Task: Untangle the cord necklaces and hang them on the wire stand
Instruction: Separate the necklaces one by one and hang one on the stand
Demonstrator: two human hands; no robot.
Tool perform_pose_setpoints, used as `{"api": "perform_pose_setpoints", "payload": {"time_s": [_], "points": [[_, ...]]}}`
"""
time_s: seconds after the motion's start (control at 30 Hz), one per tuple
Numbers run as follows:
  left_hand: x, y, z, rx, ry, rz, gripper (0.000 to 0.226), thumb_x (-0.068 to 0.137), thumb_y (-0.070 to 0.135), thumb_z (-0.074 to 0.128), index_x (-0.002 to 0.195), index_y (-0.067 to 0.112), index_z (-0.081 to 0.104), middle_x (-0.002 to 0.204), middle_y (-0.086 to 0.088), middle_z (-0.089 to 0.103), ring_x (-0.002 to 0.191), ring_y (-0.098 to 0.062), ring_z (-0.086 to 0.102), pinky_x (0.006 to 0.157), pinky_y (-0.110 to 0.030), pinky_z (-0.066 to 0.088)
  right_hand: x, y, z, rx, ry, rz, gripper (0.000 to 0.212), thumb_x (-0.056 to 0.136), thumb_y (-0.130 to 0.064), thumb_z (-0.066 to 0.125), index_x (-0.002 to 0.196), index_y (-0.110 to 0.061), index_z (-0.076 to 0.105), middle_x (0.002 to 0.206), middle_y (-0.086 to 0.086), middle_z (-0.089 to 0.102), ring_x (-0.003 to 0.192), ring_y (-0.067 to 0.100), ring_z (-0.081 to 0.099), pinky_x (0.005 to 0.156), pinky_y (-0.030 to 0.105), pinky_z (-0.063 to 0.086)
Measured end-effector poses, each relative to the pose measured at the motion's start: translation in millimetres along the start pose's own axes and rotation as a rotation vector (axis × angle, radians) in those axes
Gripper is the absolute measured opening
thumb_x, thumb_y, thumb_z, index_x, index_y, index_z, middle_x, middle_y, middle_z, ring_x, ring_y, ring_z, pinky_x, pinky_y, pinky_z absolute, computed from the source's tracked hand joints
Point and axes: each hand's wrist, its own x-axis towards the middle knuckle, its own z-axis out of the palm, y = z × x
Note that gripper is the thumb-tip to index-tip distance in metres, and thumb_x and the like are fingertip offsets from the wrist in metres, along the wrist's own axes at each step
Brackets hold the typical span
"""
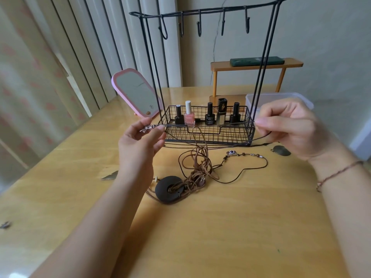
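A tangle of brown cord necklaces (197, 169) lies on the wooden table (220, 227), with a dark round disc pendant (169, 189) at its near left. One thin cord (202, 125) is stretched level between my hands, in front of the black wire stand (208, 125). My left hand (140, 143) pinches the cord's metal clasp end. My right hand (287, 125) pinches the other end between thumb and forefinger. A beaded necklace with a small eye charm (231, 153) lies to the right of the tangle. The stand's hooks (200, 27) are bare.
The stand's basket holds several nail polish bottles (189, 115). A pink mirror (136, 95) leans at the left, a clear plastic box (281, 99) and a small wooden shelf (255, 67) stand behind. A dark leaf pendant (281, 151) and a metal triangle (110, 175) lie on the table.
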Motion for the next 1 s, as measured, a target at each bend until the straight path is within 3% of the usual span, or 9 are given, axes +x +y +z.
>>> {"api": "perform_pose_setpoints", "payload": {"time_s": [0.1,0.2,0.3,0.4,0.5,0.63,0.73,0.9,1.0], "points": [[-2,0,3,-0.079,0.041,0.013,0.020,0.089,-0.001,0.068,0.099,0.014,0.060,0.101,-0.014,0.062,0.073,-0.015,0.071,0.070,-0.024,0.060,2,-2,7,0.123,-0.122,-0.020,0.029,0.068,-0.040,0.081,0.055,-0.019,0.066,0.048,-0.003,0.041,0.044,0.011,0.029,0.046,0.022,0.021],[-4,2,5,-0.185,0.054,0.038,0.019,0.093,-0.004,0.062,0.097,0.015,0.057,0.086,-0.007,0.066,0.075,-0.019,0.071,0.075,-0.026,0.060,3,-6,12,0.180,-0.233,-0.016,0.035,0.072,-0.051,0.080,0.059,-0.020,0.069,0.047,-0.008,0.042,0.044,0.011,0.028,0.047,0.024,0.021],[-4,6,4,-0.346,0.076,0.008,0.019,0.095,-0.005,0.056,0.098,0.013,0.054,0.071,0.000,0.067,0.069,-0.018,0.068,0.071,-0.026,0.059,3,-9,16,0.082,-0.286,0.029,0.032,0.076,-0.050,0.077,0.063,-0.022,0.071,0.048,0.000,0.041,0.045,0.012,0.031,0.045,0.022,0.027],[3,11,-4,-0.427,0.171,-0.017,0.019,0.095,-0.005,0.055,0.102,0.013,0.055,0.079,-0.003,0.065,0.063,-0.014,0.064,0.061,-0.022,0.055,2,-10,18,-0.175,-0.195,0.165,0.031,0.089,-0.044,0.070,0.065,-0.024,0.069,0.046,0.000,0.039,0.045,0.015,0.032,0.048,0.020,0.029],[11,13,-13,-0.376,0.268,0.000,0.022,0.094,-0.006,0.056,0.102,0.014,0.055,0.085,-0.005,0.061,0.064,-0.015,0.063,0.061,-0.023,0.055,6,7,20,-0.400,0.023,0.317,0.027,0.096,-0.035,0.057,0.079,-0.018,0.069,0.041,-0.011,0.045,0.040,0.002,0.041,0.054,0.014,0.032],[17,5,-15,-0.138,0.258,-0.064,0.025,0.095,-0.004,0.058,0.112,0.013,0.055,0.091,-0.005,0.063,0.076,-0.018,0.067,0.067,-0.026,0.059,3,37,11,-0.323,0.214,0.542,0.021,0.102,-0.020,0.054,0.091,-0.014,0.070,0.048,-0.008,0.041,0.049,0.015,0.037,0.053,0.031,0.035],[24,0,-20,0.111,0.190,-0.110,0.030,0.095,0.003,0.062,0.123,0.011,0.056,0.098,-0.006,0.065,0.081,-0.019,0.065,0.071,-0.030,0.060,1,47,5,-0.351,0.308,0.642,0.012,0.099,-0.018,0.060,0.095,-0.016,0.071,0.059,-0.002,0.054,0.054,0.014,0.046,0.051,0.026,0.041],[30,-9,-26,0.976,-0.002,0.112,0.032,0.091,0.028,0.069,0.121,0.015,0.067,0.106,-0.002,0.067,0.093,-0.019,0.062,0.081,-0.032,0.052,1,53,-1,-0.579,0.394,0.638,0.011,0.094,-0.018,0.068,0.085,-0.022,0.074,0.084,-0.002,0.069,0.077,0.014,0.061,0.071,0.030,0.046],[27,-14,-28,1.260,-0.101,0.123,0.034,0.090,0.039,0.068,0.116,0.019,0.070,0.107,-0.001,0.071,0.102,-0.024,0.065,0.090,-0.039,0.054,1,50,-13,-0.840,0.339,0.733,0.023,0.091,-0.017,0.070,0.071,-0.027,0.075,0.087,-0.003,0.070,0.087,0.021,0.064,0.077,0.031,0.049]]}}
